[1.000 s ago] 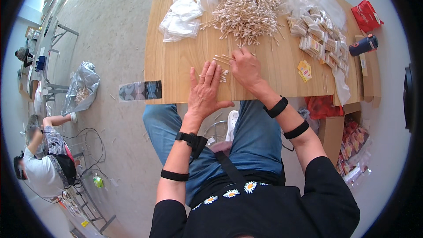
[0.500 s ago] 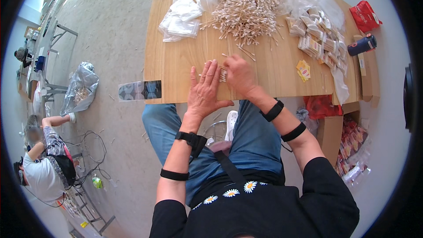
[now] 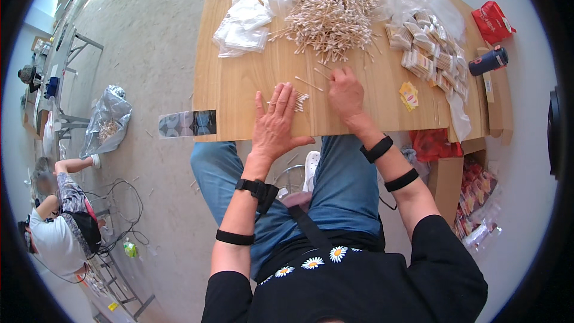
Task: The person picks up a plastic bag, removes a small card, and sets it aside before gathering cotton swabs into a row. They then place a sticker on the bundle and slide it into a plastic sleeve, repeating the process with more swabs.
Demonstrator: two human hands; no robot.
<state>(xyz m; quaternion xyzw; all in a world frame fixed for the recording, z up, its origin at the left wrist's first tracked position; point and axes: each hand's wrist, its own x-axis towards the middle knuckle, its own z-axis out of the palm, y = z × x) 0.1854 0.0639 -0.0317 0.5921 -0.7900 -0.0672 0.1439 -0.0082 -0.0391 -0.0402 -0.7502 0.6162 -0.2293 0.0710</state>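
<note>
My left hand (image 3: pixel 275 116) lies flat on the wooden table near its front edge, fingers stretched out, over a small row of cotton swabs (image 3: pixel 301 103). Their white tips poke out on its right side; the rest is hidden beneath the hand. To the right, my right hand (image 3: pixel 347 94) is closed, its fingertips pinching a cotton swab (image 3: pixel 322 73) that juts out leftward. Between the hands and a little farther off, one loose swab (image 3: pixel 309 84) lies alone. Beyond them spreads a large heap of cotton swabs (image 3: pixel 332 15).
Clear plastic bags (image 3: pixel 242 27) lie at the far left of the table (image 3: pixel 239 96). Packed swab bundles (image 3: pixel 427 54) pile up at right, near yellow cards (image 3: pixel 409 96). A dark bottle (image 3: pixel 488 61) and red bag (image 3: pixel 492 21) stand beyond. Another person (image 3: pixel 60 227) sits at left.
My right hand has moved rightward, away from the left hand and the row of swabs. A loose swab now shows between them. The left hand stays in place.
</note>
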